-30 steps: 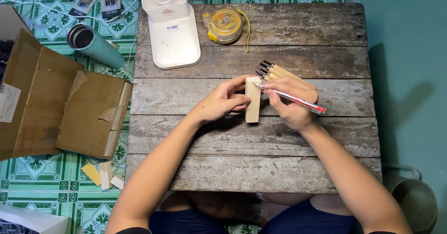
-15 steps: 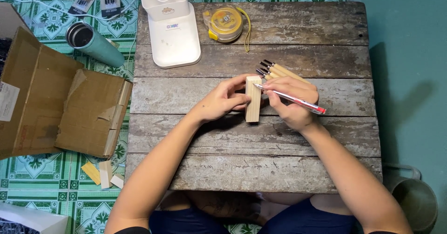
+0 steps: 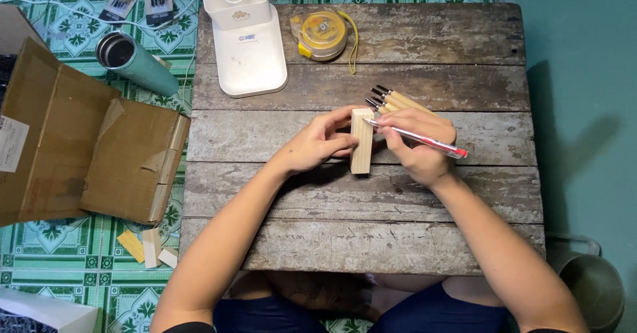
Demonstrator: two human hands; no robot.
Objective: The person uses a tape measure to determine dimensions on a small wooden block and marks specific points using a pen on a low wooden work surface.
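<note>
1. Fingers: left hand [image 3: 317,146] curled around the left side of a pale rectangular wooden block [image 3: 361,140], thumb and fingertips pinching it. Right hand [image 3: 417,144] closed on a red-and-silver pen [image 3: 418,136], tip touching the upper end of the block.
2. Block lies lengthwise near the middle of the weathered grey plank table [image 3: 398,240], flat on the boards between both hands.
3. Just behind the right hand: a bundle of wooden-handled carving tools [image 3: 391,99] with dark metal tips, lying on the table, partly hidden by the hand.
4. Further back on the table: white plastic lamp base [image 3: 244,48], and beside it a round yellow tape measure [image 3: 322,34] with a yellow strap.
5. Left of the table, on the green patterned tiled floor [image 3: 60,260]: open brown cardboard box [image 3: 79,147], flaps spread.
6. Near the box's lower corner: small pale wood offcuts [image 3: 147,247].
7. Far left: teal cylindrical metal flask [image 3: 133,61] lying on its side, open mouth visible.
8. Right of the table, low: dull metal bucket [image 3: 594,283].
</note>
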